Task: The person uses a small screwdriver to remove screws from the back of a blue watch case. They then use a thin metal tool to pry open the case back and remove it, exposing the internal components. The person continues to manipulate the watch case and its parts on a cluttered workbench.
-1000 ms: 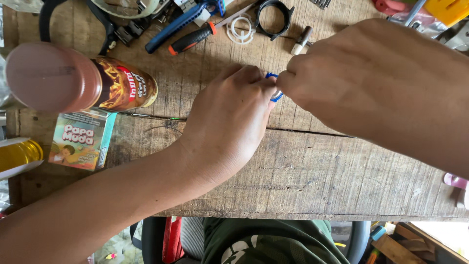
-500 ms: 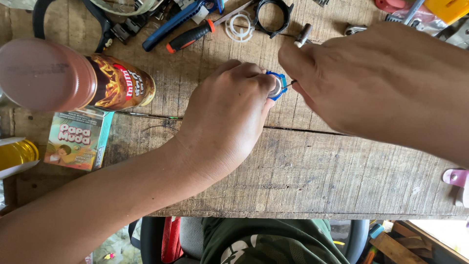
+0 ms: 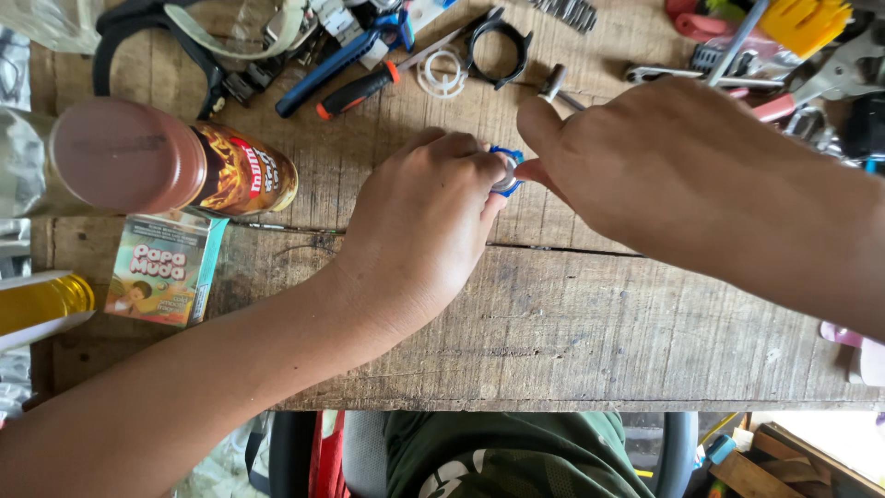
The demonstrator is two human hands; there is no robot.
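My left hand (image 3: 419, 231) rests knuckles-up on the wooden workbench (image 3: 572, 332), its fingertips pinching a small blue and silver ring-shaped part (image 3: 506, 171). From the right, my right hand (image 3: 664, 175) meets the same part with thumb and forefinger. Both hands hide most of the part, so only its blue rim and a pale metal edge show. It sits just above the bench's middle crack.
A tall can with a brown lid (image 3: 157, 166) lies at left beside a small teal carton (image 3: 161, 267) and a yellow bottle (image 3: 37, 304). Screwdrivers (image 3: 355, 88), black clamps (image 3: 498, 41), white rings (image 3: 442, 74) and pliers (image 3: 793, 83) crowd the far edge.
Both hands have stayed joined on the blue part; the fingers shifted slightly, and more of its blue rim shows now. The view moved a little.
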